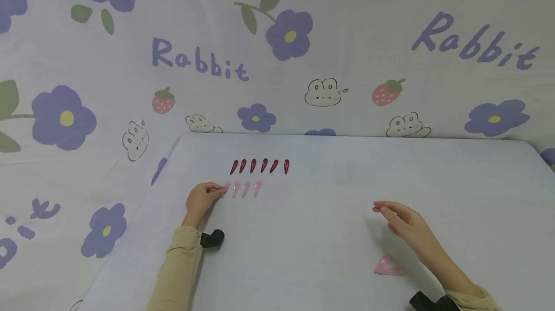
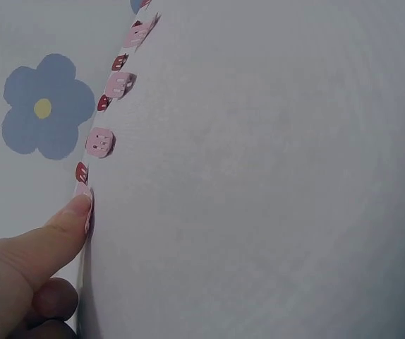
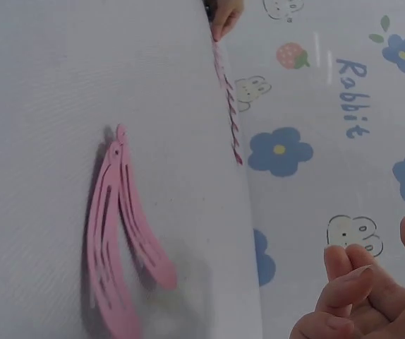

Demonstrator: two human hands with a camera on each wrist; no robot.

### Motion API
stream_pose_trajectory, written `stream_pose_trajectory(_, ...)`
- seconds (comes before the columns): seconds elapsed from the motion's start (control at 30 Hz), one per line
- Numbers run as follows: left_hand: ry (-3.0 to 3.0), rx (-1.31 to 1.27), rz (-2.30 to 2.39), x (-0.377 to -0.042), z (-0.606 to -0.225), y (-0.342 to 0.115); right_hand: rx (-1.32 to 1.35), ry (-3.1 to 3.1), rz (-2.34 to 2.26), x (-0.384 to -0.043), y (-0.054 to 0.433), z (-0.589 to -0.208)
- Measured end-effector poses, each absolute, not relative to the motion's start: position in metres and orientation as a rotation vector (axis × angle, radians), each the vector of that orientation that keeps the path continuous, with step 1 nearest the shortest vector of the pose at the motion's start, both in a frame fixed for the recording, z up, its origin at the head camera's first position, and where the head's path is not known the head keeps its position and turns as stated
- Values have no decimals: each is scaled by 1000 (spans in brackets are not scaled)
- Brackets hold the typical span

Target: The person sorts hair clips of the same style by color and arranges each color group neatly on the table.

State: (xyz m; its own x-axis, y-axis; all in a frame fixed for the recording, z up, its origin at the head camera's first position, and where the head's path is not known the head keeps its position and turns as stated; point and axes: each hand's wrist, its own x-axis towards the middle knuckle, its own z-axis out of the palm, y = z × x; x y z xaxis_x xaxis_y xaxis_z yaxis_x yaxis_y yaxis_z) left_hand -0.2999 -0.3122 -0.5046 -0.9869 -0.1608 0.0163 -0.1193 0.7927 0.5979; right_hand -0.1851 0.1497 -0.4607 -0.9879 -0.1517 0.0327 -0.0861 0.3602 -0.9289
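My left hand (image 1: 203,201) pinches the leftmost pink hair clip (image 1: 226,186) at the end of a row of pink snap clips (image 1: 246,189) on the white table. In the left wrist view the thumb (image 2: 72,217) lies over that clip and hides part of it. Just behind runs a row of dark red hair clips (image 1: 253,165). Over the right side of the table my right hand (image 1: 407,226) hangs with loosely bent fingers and holds nothing. Two more pink hair clips (image 3: 107,233) lie on the table near it, touching or overlapping at one end.
The white table (image 1: 303,253) ends at a back edge against a cloth (image 1: 347,50) printed with flowers, rabbits and strawberries. The same cloth hangs along the left side. A black wrist mount (image 1: 212,239) sits on the left sleeve, another (image 1: 433,301) on the right.
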Motion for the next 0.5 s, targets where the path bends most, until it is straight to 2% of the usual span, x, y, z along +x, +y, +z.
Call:
stream_pose_trajectory(0.27,-2909,226,-959,-300,-507,-314,-182,2723,-1488,-170,164,-472)
stream_pose_trajectory(0.5,-2906,225,-972,-299,-505,-312,-270,2725,-1378,-162,173,-487)
